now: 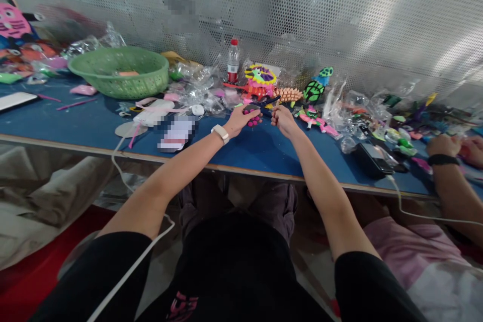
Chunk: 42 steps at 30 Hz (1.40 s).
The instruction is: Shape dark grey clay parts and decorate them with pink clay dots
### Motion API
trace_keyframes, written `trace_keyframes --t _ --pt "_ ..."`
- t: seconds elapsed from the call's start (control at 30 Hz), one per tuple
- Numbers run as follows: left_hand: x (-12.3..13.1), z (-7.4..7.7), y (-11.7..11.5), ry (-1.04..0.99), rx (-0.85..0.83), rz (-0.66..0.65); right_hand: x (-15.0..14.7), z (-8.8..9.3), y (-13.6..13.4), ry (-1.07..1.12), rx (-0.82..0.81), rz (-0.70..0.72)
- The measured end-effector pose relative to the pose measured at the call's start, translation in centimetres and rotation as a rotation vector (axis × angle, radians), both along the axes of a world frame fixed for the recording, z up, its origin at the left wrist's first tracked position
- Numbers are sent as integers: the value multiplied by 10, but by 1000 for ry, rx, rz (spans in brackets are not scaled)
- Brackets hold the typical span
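My left hand (pixel 241 118), with a pale band on its wrist, is closed around a dark piece covered with magenta balls (pixel 255 119), just above the blue table (pixel 241 148). To its right, my right hand (pixel 282 118) has its fingers curled and pressed together; what they hold, if anything, is too small to tell. A dark blue piece (pixel 268 102) extends behind and between the two hands. Colourful clay-like figures stand just beyond, among them a red one with a yellow and purple ring (pixel 261 76) and an orange spiky piece (pixel 289 95).
A green basket (pixel 124 91) and a phone (pixel 177 133) are at the left. A red-capped bottle (pixel 233 63) stands near the perforated metal panel (pixel 241 10). Clear plastic wrappers lie behind my hands. At the right are a black box (pixel 372 160) and another person's hands (pixel 445 147).
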<state>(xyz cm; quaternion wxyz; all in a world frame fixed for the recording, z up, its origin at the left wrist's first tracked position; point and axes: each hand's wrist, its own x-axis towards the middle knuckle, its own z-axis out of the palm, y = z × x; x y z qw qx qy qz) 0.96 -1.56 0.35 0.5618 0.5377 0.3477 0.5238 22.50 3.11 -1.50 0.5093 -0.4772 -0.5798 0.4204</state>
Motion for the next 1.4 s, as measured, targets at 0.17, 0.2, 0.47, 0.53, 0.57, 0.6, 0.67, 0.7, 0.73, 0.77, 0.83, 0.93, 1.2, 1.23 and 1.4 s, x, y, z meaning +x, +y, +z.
trace_keyframes --t 0.17,0.2,0.47,0.53,0.57,0.6,0.67,0.7,0.73,0.77,0.83,0.93,1.2,1.23,1.4 --pt "-3 1 2 -46 -11 -14 4 -5 1 4 105 -27" --pt "-3 1 2 -43 -13 -11 3 -5 0 -14 126 -22" --pt "-2 4 -6 -30 -4 -89 4 2 -10 -207 352 -97" --pt "-2 4 -6 -9 27 -85 4 4 -10 -245 397 -121" --pt "-2 4 -6 3 39 -78 4 4 -11 -261 412 -122" --pt "-2 4 -6 15 47 -70 4 5 -11 -274 423 -117" --pt "-2 3 -4 43 64 -49 2 6 -13 -279 440 -104" --pt "-2 2 -4 57 72 -37 0 6 -15 -270 450 -103" --pt "-2 1 -3 69 79 -25 -1 7 -16 -256 462 -104" --pt "-2 1 -3 77 84 -15 -3 7 -18 -243 474 -105" --pt "-3 0 -2 75 90 -5 -6 9 -23 -241 495 -102" --pt "-3 0 -2 63 89 -12 -8 13 -30 -309 540 -96" --pt "-3 -3 0 82 98 -33 -10 13 -31 -423 593 -75" --pt "-4 -4 1 86 105 -36 -10 12 -29 -408 583 -70" --pt "-6 -6 4 134 135 -44 -9 9 -24 -374 573 -19"
